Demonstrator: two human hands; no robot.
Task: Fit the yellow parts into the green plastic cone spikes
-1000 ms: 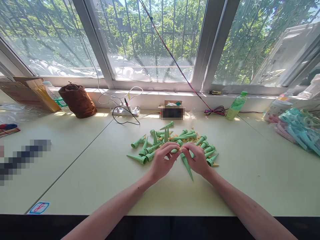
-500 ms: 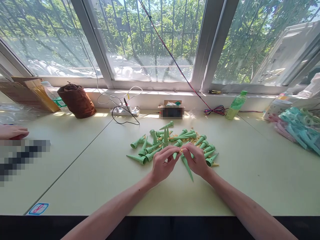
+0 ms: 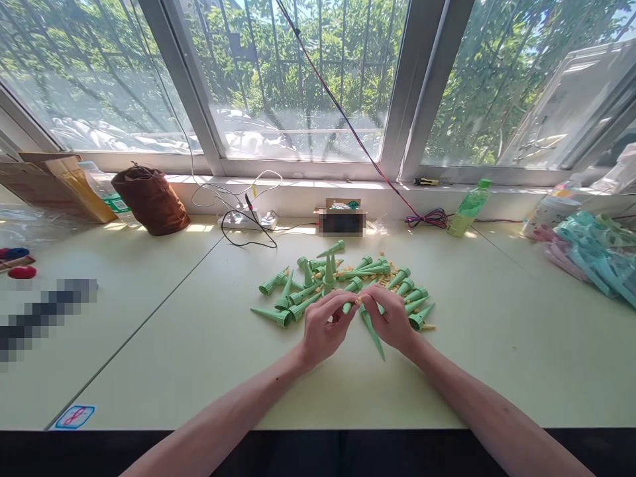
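Observation:
A heap of green plastic cone spikes (image 3: 318, 281) mixed with small tan pieces (image 3: 385, 273) lies on the pale table (image 3: 199, 344). My left hand (image 3: 324, 326) and my right hand (image 3: 392, 318) meet just in front of the heap. The right hand grips one green cone spike (image 3: 373, 334), its tip pointing down towards me. The left hand's fingertips pinch a small tan piece (image 3: 358, 301) at the wide end of that spike.
A brown pouch (image 3: 152, 199), a water bottle (image 3: 102, 189) and cardboard (image 3: 59, 185) stand at the back left. A power strip with cables (image 3: 246, 218) and a small box (image 3: 342, 215) sit by the sill. A green bottle (image 3: 470, 209) and teal plastic parts (image 3: 596, 255) are at the right.
My hands stay nearly still at the spike, the fingers shifting slightly. Another person's hand, seen half a second ago at the left edge, has gone.

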